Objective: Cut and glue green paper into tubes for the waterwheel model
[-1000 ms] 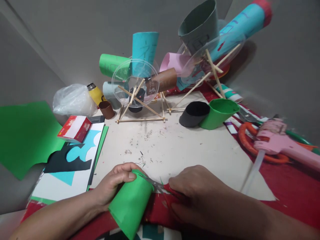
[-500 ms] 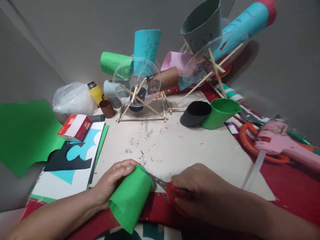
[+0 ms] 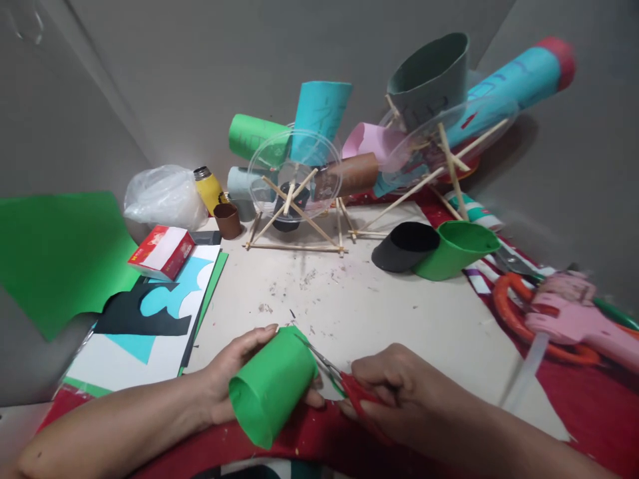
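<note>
My left hand [image 3: 227, 372] is wrapped round a rolled green paper tube [image 3: 274, 386], its open end tilted down toward me. In my right hand [image 3: 399, 386] are red-handled scissors [image 3: 360, 402], whose blades lie at the tube's far right rim. A thin green strip hangs beside the blades. Behind my hands, small dark scraps lie on the pale board [image 3: 344, 319]. A black tube [image 3: 402, 249] and another green tube [image 3: 456, 253] stand side by side at the board's right.
Stick-and-plastic wheels [image 3: 294, 176] with coloured tubes stand at the back. A pink glue gun [image 3: 574, 313] lies right. Cut paper [image 3: 150, 313], a red box [image 3: 162, 251], a yellow bottle [image 3: 208, 189] and a plastic bag [image 3: 164, 196] are left.
The camera view has shifted, so the scene sits further right and the wheels lower. The green tube has turned slightly in my left hand, whose fingers now show beneath it; a cut strip shows near the scissors.
</note>
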{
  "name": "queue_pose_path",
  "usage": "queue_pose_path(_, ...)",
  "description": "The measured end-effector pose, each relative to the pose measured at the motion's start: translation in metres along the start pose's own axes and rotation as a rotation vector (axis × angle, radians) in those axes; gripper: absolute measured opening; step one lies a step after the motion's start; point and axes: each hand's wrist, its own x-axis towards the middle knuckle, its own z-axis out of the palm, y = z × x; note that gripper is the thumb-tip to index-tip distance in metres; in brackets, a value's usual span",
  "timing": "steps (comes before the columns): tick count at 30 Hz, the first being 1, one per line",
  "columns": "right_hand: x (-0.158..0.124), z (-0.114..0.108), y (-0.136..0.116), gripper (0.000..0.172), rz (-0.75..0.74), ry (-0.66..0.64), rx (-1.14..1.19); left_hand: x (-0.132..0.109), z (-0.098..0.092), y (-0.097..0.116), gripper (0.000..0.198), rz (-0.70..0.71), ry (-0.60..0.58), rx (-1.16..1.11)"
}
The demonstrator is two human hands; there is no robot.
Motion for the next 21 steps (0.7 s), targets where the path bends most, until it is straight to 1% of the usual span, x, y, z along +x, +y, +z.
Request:
queue_pose_path(2,0.001,0.001,0.002,0.038,0.011,-0.012,0.016,0.002,-0.003,-0.002,0.077,-0.046,-0.03,0.021)
queue_pose_path(4,0.001,0.002,0.003,0.039,0.014,-0.013,0.012,0.004,-0.006,-0.003,0.078,-0.061,-0.057,0.025)
queue_pose_path(7,0.002,0.003,0.005,0.043,0.012,0.014,-0.013,0.005,-0.009,-0.004,0.076,0.004,-0.076,0.017)
queue_pose_path(9,0.002,0.004,0.006,0.043,0.029,0.005,0.008,0.005,-0.006,-0.005,0.072,0.075,-0.079,0.01)
queue_pose_path(11,0.001,0.005,0.008,0.042,0.046,-0.021,0.027,0.004,-0.001,-0.005,0.063,0.155,-0.078,-0.001)
queue_pose_path(14,0.0,0.005,0.012,0.043,0.053,-0.033,0.009,0.002,0.007,-0.005,0.051,0.239,-0.086,-0.023)
queue_pose_path(18,-0.001,0.004,0.013,0.04,0.074,-0.025,-0.011,0.0,0.011,-0.005,0.043,0.261,-0.096,-0.048)
queue_pose_path(21,0.0,0.004,0.009,0.038,0.082,-0.024,-0.029,0.0,0.011,-0.005,0.043,0.277,-0.086,-0.026)
